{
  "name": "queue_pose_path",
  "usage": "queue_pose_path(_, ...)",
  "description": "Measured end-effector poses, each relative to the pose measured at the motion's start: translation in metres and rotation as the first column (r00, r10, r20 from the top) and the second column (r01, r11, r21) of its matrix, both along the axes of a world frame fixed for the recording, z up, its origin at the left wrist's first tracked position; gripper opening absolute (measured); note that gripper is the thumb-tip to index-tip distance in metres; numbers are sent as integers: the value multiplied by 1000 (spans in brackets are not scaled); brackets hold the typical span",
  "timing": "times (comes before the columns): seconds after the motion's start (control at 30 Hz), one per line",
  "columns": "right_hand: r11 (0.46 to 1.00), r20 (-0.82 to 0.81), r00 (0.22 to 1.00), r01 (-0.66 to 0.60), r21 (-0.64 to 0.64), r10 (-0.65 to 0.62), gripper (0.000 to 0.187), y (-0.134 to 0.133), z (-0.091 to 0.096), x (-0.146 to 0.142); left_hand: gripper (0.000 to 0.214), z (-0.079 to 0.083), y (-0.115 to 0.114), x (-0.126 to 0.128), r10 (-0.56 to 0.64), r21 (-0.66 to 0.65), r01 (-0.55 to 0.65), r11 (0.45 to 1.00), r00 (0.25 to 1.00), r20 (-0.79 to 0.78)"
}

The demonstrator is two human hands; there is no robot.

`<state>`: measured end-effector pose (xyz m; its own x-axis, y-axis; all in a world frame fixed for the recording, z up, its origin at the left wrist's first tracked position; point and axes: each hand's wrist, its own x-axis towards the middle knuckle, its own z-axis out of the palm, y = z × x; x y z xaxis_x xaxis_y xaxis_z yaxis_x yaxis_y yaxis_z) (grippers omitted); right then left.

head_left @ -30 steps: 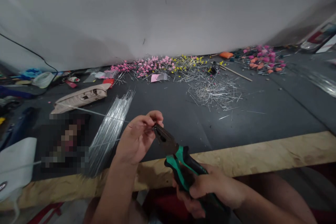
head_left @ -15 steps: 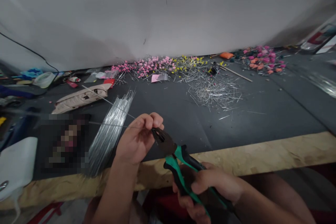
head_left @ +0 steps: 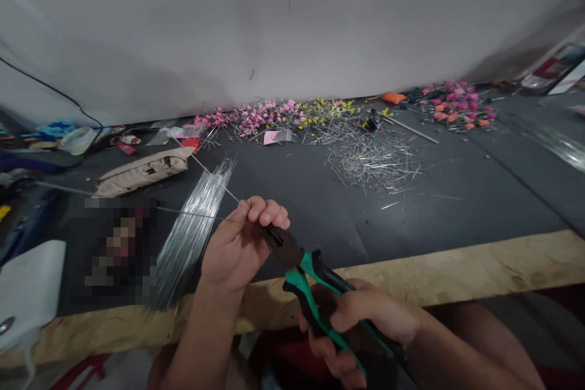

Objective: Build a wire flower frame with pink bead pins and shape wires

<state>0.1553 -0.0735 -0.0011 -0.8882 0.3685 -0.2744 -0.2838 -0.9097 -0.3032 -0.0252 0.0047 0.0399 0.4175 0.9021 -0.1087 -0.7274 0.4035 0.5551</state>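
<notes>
My left hand (head_left: pixel 242 241) pinches a thin metal wire (head_left: pixel 208 171) at the jaws of a pair of pliers. Two lengths of wire fan out leftward from these fingers; whether they are one bent piece I cannot tell. My right hand (head_left: pixel 351 329) is wrapped round the green and black handles of the pliers (head_left: pixel 304 280). The dark jaws point up and left, touching my left fingertips, which hide the very tip. Beneath the held wire lies a bundle of straight wires (head_left: pixel 194 228) on the dark tabletop.
Short cut wires (head_left: pixel 375 161) lie heaped on the table. Along the wall run pink flower heads (head_left: pixel 269 114), yellow ones (head_left: pixel 331 109) and magenta and orange ones (head_left: pixel 459 103). A beige pouch (head_left: pixel 141 173) and a white device (head_left: pixel 31 283) are at left. The table's wooden edge (head_left: pixel 457 265) is nearest me.
The upper wire length has swung up and right, and the lower one's far end has shifted slightly. My left fingers have curled further over the pliers' jaws; the pliers have moved slightly left.
</notes>
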Motion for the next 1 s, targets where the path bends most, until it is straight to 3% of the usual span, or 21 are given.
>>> queue_pose_path(0.23,1000,14,1000,-26,-6,26,26,8,6,-2,22,0,1,1,54,-22,-53,998,996,75)
queue_pose_path(0.47,1000,5,1000,7,14,-7,26,13,11,-3,17,-7,4,0,109,64,-109,992,994,-4)
queue_pose_path(0.63,1000,23,1000,-11,21,11,27,15,12,-1,16,-12,7,1,188,206,-153,966,969,-162)
queue_pose_path(0.8,1000,55,998,8,30,-9,27,16,12,4,11,-12,11,-3,317,330,-194,924,870,-378)
queue_pose_path(1.0,999,203,979,19,26,-24,27,15,18,12,10,-5,13,-18,254,340,-33,940,733,-631)
